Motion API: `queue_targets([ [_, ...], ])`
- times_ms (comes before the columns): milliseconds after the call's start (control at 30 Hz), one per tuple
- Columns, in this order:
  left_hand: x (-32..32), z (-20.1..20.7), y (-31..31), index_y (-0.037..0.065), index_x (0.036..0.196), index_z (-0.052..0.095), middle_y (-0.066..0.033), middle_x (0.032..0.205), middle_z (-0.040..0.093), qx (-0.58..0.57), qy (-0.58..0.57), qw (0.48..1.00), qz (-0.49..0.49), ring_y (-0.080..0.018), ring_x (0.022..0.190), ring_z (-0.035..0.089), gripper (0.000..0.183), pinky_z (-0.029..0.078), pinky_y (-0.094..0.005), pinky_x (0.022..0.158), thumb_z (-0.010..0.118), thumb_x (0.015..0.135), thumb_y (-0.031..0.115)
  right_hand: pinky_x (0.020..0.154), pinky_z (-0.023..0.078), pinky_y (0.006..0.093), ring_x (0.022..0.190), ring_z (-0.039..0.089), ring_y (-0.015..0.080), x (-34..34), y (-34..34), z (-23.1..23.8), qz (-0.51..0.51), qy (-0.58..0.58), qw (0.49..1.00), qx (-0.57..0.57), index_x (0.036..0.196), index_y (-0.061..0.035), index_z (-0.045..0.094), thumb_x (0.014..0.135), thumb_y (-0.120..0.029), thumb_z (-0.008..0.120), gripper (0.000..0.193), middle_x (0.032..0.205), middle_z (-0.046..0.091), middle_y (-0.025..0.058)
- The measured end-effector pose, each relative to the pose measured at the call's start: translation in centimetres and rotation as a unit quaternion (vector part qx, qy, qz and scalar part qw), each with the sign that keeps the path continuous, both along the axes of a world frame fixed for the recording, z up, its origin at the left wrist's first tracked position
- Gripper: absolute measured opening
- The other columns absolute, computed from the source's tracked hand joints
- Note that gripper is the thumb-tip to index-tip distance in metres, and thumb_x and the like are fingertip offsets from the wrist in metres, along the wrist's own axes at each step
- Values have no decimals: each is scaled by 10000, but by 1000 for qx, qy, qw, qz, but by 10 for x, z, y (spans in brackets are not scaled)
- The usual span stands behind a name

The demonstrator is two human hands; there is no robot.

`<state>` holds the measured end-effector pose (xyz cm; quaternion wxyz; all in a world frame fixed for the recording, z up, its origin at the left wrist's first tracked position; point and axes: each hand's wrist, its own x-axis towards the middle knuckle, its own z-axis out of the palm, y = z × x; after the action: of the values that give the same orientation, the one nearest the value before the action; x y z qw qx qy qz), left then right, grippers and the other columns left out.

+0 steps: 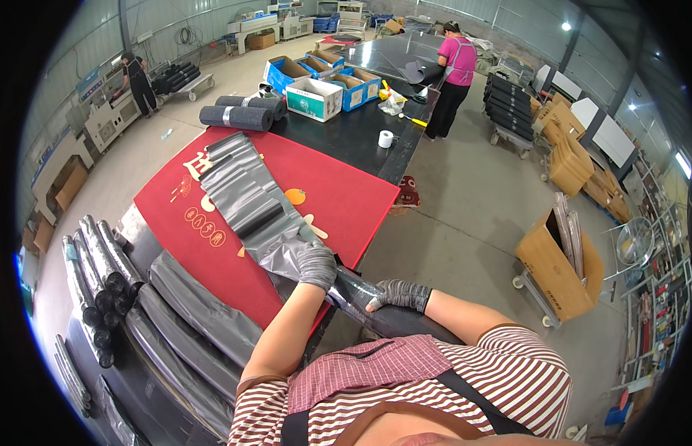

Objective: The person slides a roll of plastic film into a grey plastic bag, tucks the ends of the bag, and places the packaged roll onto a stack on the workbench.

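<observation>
I have a black surface (353,160) ahead of me, its far part taken up by open cardboard boxes (314,100), with a white paper roll (386,139) near its right edge and two dark grey rolls (234,117) at its left. Wrapped rolls (182,327) crowd the space left of the person, just beside a red mat (353,215) that spreads over the near part of the surface. A cardboard bin (547,267) stands on a wheeled cart to the right, well apart from the hands, and a person in a pink top (459,59) leans at the far end of the surface. Grey plastic film (246,189) lies across the mat and runs toward the person, down to a dark roll (409,321) held close before the chest. I see the left hand (316,266) on the film where it bunches, back upward, fingertips hidden, so I cannot tell how tightly they close. The right hand (402,295) has its fingers curled round the dark roll, thumb laid over it. The left forearm rises from below, elbow bent; the right one reaches in nearly level from the right.
</observation>
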<state>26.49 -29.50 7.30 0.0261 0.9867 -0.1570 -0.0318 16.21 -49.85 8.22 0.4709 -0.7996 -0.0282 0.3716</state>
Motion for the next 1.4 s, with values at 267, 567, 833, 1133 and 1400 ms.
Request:
queue_targets([
  [267,-63,3,0,93,1098,609,-108,1108,570,-149,-104,979,-93,-311,1075,521,322,409,-467,927,539,800,193,764,501,339,785,659,223,7,1,1,-17,-50,998,-29,1020,-10,682,647,-442,774,578,864,694,135],
  [567,-77,-87,31,-40,1159,535,-259,1012,631,-374,283,878,98,-378,981,609,466,464,-435,887,607,793,238,770,495,338,795,648,213,44,4,-13,-72,-10,997,33,1019,-14,687,626,-452,766,593,885,687,142],
  [833,-94,-90,28,-5,948,634,-241,886,636,-322,253,913,10,-402,871,601,276,470,-454,802,574,824,234,935,445,343,1007,590,217,-37,-25,28,-69,100,977,176,1232,3,555,710,-463,747,726,1077,640,102],
  [1133,-108,-33,22,0,885,644,-237,778,628,-214,225,939,-148,-393,803,619,293,478,-485,737,562,820,274,861,483,317,951,601,185,14,-1,20,-86,55,982,162,1198,23,550,696,-380,738,671,1060,635,115],
  [1400,-116,-59,39,8,984,619,-224,914,647,-266,244,932,-38,-382,882,613,314,477,-458,809,567,841,283,963,451,346,1071,581,219,-66,-40,-27,-201,278,899,272,1288,8,487,741,-381,736,716,1199,590,138],
])
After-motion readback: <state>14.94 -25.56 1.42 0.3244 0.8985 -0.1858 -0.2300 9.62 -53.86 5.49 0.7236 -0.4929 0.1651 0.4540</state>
